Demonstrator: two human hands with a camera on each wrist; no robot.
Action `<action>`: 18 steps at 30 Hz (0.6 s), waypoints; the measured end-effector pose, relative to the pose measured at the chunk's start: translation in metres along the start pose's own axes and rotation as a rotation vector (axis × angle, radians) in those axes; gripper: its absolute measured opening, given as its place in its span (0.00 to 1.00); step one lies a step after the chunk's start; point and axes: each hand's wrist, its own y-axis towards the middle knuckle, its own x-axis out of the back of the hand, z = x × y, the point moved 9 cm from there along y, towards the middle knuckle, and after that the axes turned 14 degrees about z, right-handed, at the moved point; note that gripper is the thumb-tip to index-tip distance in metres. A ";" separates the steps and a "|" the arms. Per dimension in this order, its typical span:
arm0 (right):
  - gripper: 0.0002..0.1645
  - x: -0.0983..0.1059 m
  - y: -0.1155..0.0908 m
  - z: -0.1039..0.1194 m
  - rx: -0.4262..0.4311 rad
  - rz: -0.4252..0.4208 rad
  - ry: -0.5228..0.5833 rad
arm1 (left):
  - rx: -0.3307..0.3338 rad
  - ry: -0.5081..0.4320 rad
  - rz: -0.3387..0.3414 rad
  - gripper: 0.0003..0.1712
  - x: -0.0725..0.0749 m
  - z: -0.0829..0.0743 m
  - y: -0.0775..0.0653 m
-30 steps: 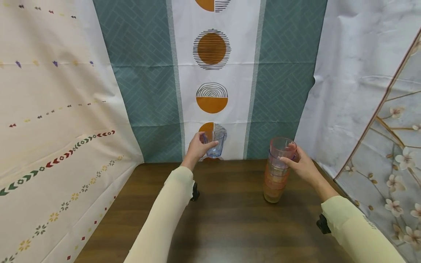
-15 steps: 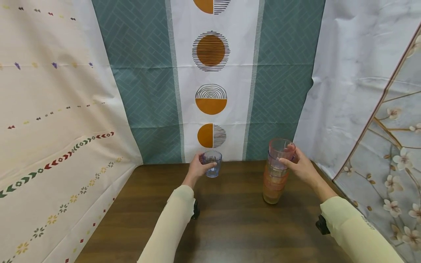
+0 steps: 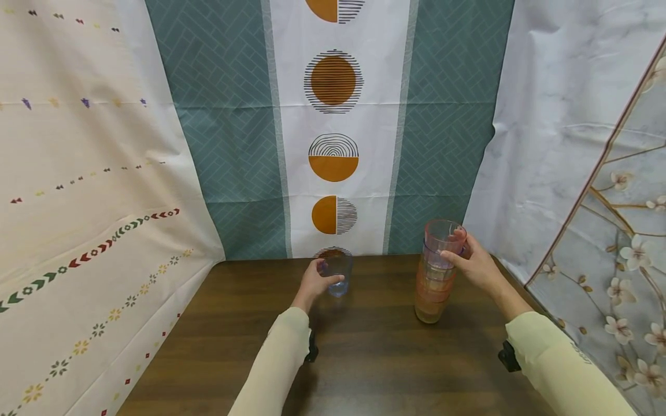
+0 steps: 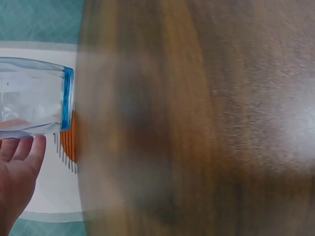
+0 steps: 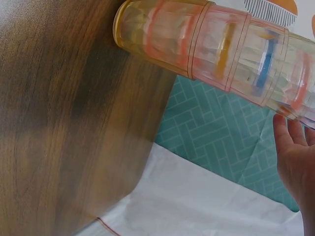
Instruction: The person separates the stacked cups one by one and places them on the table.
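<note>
A clear blue-tinted cup is upright in my left hand, near the back of the wooden table. Thumb and fingers grip its side; in the left wrist view its thick blue base is close to the tabletop. On the right, a tall stack of nested clear cups in amber, orange, pink and purple tints leans slightly. My right hand holds this stack near its top, around the pink and purple cups. The stack's amber bottom cup meets the tabletop in the right wrist view.
The dark wooden table spans the space under both arms. A teal and white curtain with orange circles hangs along its back edge. Patterned cloths hang at the left and right.
My left hand has lowered the blue cup from in front of the curtain down to the tabletop's level. My right hand and the stack have stayed nearly still.
</note>
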 end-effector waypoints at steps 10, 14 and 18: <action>0.47 0.000 0.000 -0.001 0.005 -0.010 -0.001 | 0.039 -0.011 0.009 0.49 -0.005 0.019 -0.003; 0.46 0.000 0.000 0.000 0.010 -0.015 0.002 | 0.050 -0.015 0.013 0.49 -0.009 0.025 -0.004; 0.46 0.000 -0.001 0.000 0.012 -0.014 0.001 | 0.052 -0.035 0.024 0.48 -0.013 0.028 -0.005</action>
